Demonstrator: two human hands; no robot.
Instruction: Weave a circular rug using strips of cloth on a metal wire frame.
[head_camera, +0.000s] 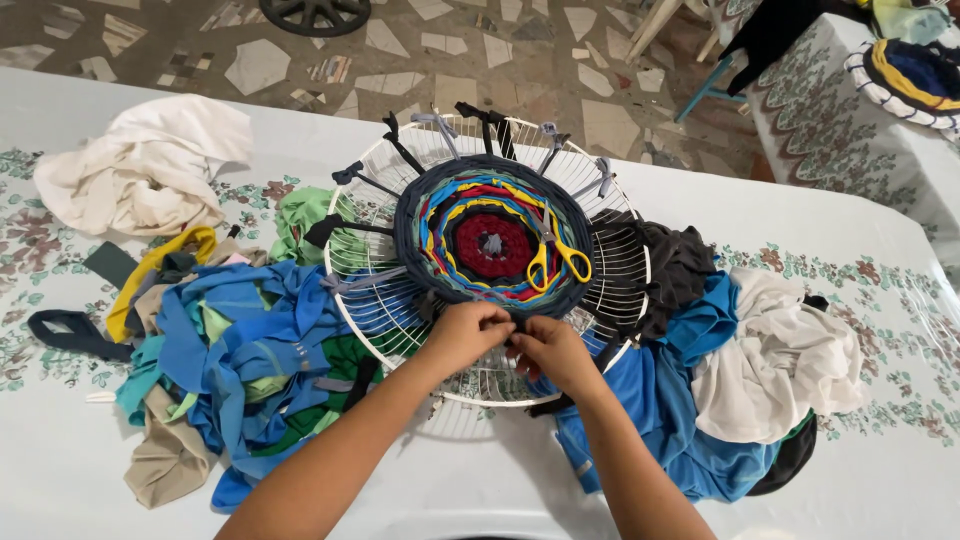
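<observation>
The grip of the left hand is pressed together, fingertips pinching a dark navy fabric strip at the near edge of the round woven mat. The right hand meets it from the 4 o'clock side, its fingers likewise pinched onto the same strip, so the two hands touch knuckle to knuckle at the mat's 6 o'clock rim.

The mat is woven on a white wire fan guard that lies flat on the bench, about the middle of the view. Its rings run from a dark red centre through yellow, blue and green to a wide navy border. Grey and black strips are knotted around the guard's outer ring from 9 o'clock through 12 to 2 o'clock. A pair of yellow-handled scissors rests on the weave, at roughly 4 o'clock from its centre, blades pointing toward 11 o'clock.

At 8 o'clock of the guard lies a heap of blue, green and tan fabric scraps. At 10 o'clock, well apart, sits a crumpled cream cloth. At 3 o'clock a dark grey garment lies partly under the guard, with a blue garment and a white cloth just beside it. A second woven mat lies on another table at 2 o'clock.
</observation>
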